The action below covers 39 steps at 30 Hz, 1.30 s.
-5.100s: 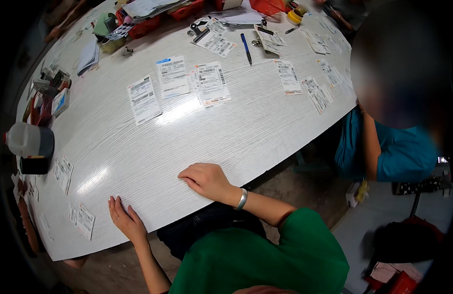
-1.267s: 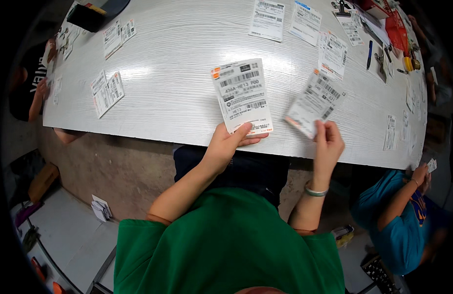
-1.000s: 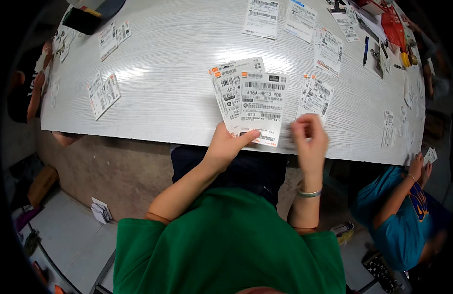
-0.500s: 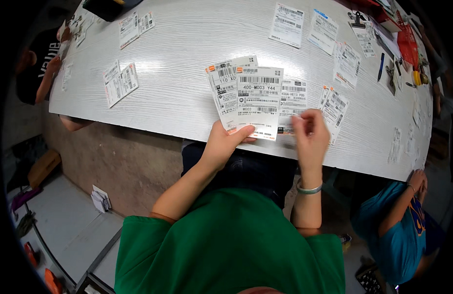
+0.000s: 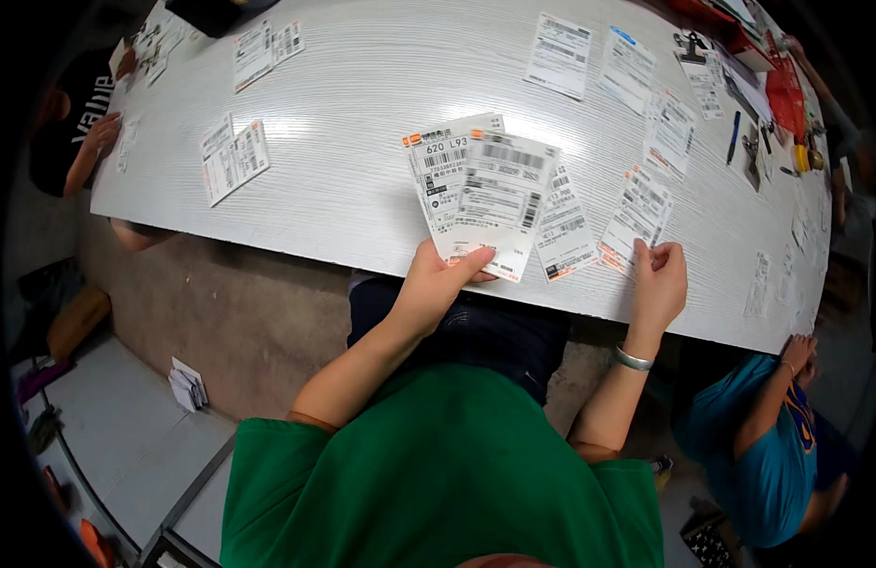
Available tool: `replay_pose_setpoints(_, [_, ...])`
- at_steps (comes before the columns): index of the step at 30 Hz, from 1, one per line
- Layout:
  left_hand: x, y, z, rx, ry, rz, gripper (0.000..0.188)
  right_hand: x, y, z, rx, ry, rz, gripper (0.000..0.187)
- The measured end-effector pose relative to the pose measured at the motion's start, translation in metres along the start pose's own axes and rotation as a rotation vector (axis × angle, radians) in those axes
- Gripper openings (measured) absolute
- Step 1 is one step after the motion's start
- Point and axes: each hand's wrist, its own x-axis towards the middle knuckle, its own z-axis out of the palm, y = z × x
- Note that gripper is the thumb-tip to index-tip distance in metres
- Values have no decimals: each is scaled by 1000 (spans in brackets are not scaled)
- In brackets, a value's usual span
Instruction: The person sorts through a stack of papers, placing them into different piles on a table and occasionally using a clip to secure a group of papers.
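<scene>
My left hand (image 5: 447,286) is closed on a fan of white shipping labels (image 5: 495,218), thumb across their lower edge. The front label is blurred and overlaps those behind it. Just right of the fan, another shipping label (image 5: 566,227) lies on the table, partly covered by it. Farther right, my right hand (image 5: 661,284), with a metal bangle at its wrist, pinches the lower right corner of a printed shipping label (image 5: 637,216). That label lies at or just above the table surface; I cannot tell which.
More labels lie on the white table (image 5: 381,76): a left pile (image 5: 234,161), a far-left pile (image 5: 253,55), far labels (image 5: 558,57) and a right pile (image 5: 670,137). A clip (image 5: 692,47), pen (image 5: 734,137) and red basket (image 5: 786,99) are at the right. Other people sit at both sides.
My right hand has moved right, from beside the fan to the label pile. In my left hand the fan has shifted and tilted, and different labels show.
</scene>
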Motion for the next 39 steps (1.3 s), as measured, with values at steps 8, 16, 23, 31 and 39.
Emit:
replay_pose_setpoints(8, [9,-11,40,-130,-98,-83,32,-44,-36,0,491,-163,-238,21])
replay_pose_setpoints(16, [17,-9,45,53,-165,-78,31,-7,6,-4,187,36,-86,17])
replay_pose_setpoints(23, [15,-10,53,-185,-188,-129,31,-31,-18,-7,625,-127,-87,22])
replay_pose_setpoints(31, [22,-12,57,20,-196,-85,31,-2,5,-7,303,-28,-45,17])
replay_pose_setpoints(39, [14,-8,56,-30,-235,-123,33,-25,-11,-10,776,-133,4,20])
